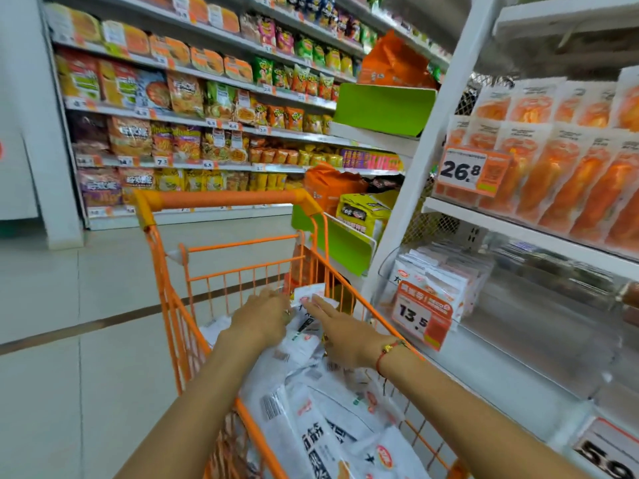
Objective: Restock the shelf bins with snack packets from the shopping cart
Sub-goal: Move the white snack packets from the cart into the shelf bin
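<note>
Just right of centre frame, both hands reach into the orange shopping cart (242, 202): left hand (262, 318) fingers curled onto the white snack packets (311, 402), right hand (340, 328) fingers straight and together, touching the topmost upright packet (310, 292), beyond both fingertips.

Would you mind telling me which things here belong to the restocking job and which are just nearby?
Part of the job:
white snack packets
orange shopping cart
clear shelf bin priced 13.5
left hand
right hand

Just nearby:
orange packets priced 26.8
noodle shelves
green divider
</note>
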{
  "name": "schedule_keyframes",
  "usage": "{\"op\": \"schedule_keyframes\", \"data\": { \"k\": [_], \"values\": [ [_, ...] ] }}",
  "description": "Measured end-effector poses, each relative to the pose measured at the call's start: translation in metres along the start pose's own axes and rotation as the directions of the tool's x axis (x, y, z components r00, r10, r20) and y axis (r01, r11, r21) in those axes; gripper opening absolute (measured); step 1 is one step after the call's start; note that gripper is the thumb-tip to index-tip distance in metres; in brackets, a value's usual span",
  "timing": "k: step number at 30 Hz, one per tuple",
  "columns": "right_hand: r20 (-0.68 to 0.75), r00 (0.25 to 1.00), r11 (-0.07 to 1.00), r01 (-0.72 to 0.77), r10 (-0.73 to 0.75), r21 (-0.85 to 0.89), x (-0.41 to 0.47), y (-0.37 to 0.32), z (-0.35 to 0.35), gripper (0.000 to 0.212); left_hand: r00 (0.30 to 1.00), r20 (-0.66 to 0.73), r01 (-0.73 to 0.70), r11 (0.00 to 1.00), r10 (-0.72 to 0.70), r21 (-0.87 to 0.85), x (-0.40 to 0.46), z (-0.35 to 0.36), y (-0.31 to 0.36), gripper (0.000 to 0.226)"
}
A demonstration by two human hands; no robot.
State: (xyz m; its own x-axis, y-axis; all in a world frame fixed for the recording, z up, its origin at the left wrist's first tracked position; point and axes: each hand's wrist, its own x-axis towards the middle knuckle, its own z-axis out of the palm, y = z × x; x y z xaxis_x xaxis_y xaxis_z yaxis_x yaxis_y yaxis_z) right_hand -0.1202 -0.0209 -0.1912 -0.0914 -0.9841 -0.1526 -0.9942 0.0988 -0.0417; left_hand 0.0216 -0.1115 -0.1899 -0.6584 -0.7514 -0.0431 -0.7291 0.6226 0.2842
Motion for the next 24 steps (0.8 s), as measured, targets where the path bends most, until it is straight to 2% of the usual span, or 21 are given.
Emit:
{"op": "schedule_keyframes", "data": {
  "k": [3, 5, 6, 7, 8, 10, 12, 15, 17, 19, 20, 21, 23, 24],
  "values": [
    [-0.244, 0.97, 0.973, -0.051, -0.006, -0.225, 0.014, -0.005, 0.0, 0.095, 0.995, -0.033, 0.098, 0.991, -0.096, 0.086, 0.003, 0.0, 0.001, 0.048],
    [-0.434, 0.9, 0.942, -0.115, -0.035, -0.315, 0.018, -0.006, -0.005, 0.06, 0.985, -0.117, 0.136, 0.986, -0.124, 0.098, 0.005, -0.003, 0.001, 0.04],
    [-0.467, 0.881, 0.918, -0.124, -0.073, -0.378, 0.019, -0.006, -0.008, 0.038, 0.981, -0.146, 0.143, 0.987, -0.131, 0.076, 0.006, -0.004, 0.0, 0.038],
    [-0.424, 0.902, 0.91, -0.106, -0.082, -0.401, 0.019, -0.004, -0.01, 0.023, 0.98, -0.148, 0.138, 0.99, -0.131, 0.036, 0.007, -0.003, -0.002, 0.038],
    [-0.357, 0.93, 0.913, -0.066, -0.09, -0.402, 0.018, -0.002, -0.011, 0.018, 0.983, -0.128, 0.13, 0.991, -0.13, -0.005, 0.007, -0.003, -0.002, 0.04],
    [-0.239, 0.968, 0.917, -0.021, -0.082, -0.398, 0.015, 0.004, -0.01, 0.02, 0.989, -0.086, 0.116, 0.991, -0.122, -0.07, 0.005, -0.003, -0.004, 0.043],
    [-0.249, 0.966, 0.932, -0.033, -0.063, -0.361, 0.01, 0.007, -0.012, 0.019, 0.992, -0.087, 0.084, 0.989, -0.095, -0.121, 0.006, -0.005, -0.006, 0.045],
    [-0.372, 0.927, 0.977, -0.027, -0.056, -0.214, 0.0, 0.007, -0.018, 0.02, 0.991, -0.127, 0.004, 0.972, -0.035, -0.237, 0.004, -0.01, -0.005, 0.04],
    [-0.547, 0.837, 1.0, 0.002, -0.018, -0.031, -0.006, 0.01, -0.028, 0.02, 0.982, -0.187, -0.085, 0.948, 0.027, -0.307, 0.002, -0.014, -0.001, 0.037],
    [-0.597, 0.792, 0.973, 0.014, 0.129, 0.229, -0.014, 0.014, -0.039, 0.019, 0.969, -0.216, -0.191, 0.916, 0.119, -0.354, 0.0, -0.02, 0.006, 0.047],
    [-0.559, 0.798, 0.911, 0.031, 0.226, 0.412, -0.017, 0.016, -0.042, 0.018, 0.961, -0.205, -0.25, 0.897, 0.184, -0.365, -0.002, -0.022, 0.009, 0.054],
    [-0.482, 0.815, 0.792, 0.047, 0.322, 0.609, -0.019, 0.017, -0.043, 0.015, 0.95, -0.176, -0.307, 0.878, 0.259, -0.366, -0.002, -0.023, 0.012, 0.061],
    [-0.243, 0.864, 0.417, 0.042, 0.441, 0.908, -0.023, 0.016, -0.041, 0.011, 0.923, -0.082, -0.38, 0.858, 0.376, -0.347, -0.002, -0.019, 0.018, 0.076],
    [-0.127, 0.883, 0.216, 0.03, 0.452, 0.976, -0.026, 0.014, -0.041, 0.01, 0.916, -0.054, -0.391, 0.856, 0.397, -0.339, -0.002, -0.015, 0.021, 0.083]
  ]
}}
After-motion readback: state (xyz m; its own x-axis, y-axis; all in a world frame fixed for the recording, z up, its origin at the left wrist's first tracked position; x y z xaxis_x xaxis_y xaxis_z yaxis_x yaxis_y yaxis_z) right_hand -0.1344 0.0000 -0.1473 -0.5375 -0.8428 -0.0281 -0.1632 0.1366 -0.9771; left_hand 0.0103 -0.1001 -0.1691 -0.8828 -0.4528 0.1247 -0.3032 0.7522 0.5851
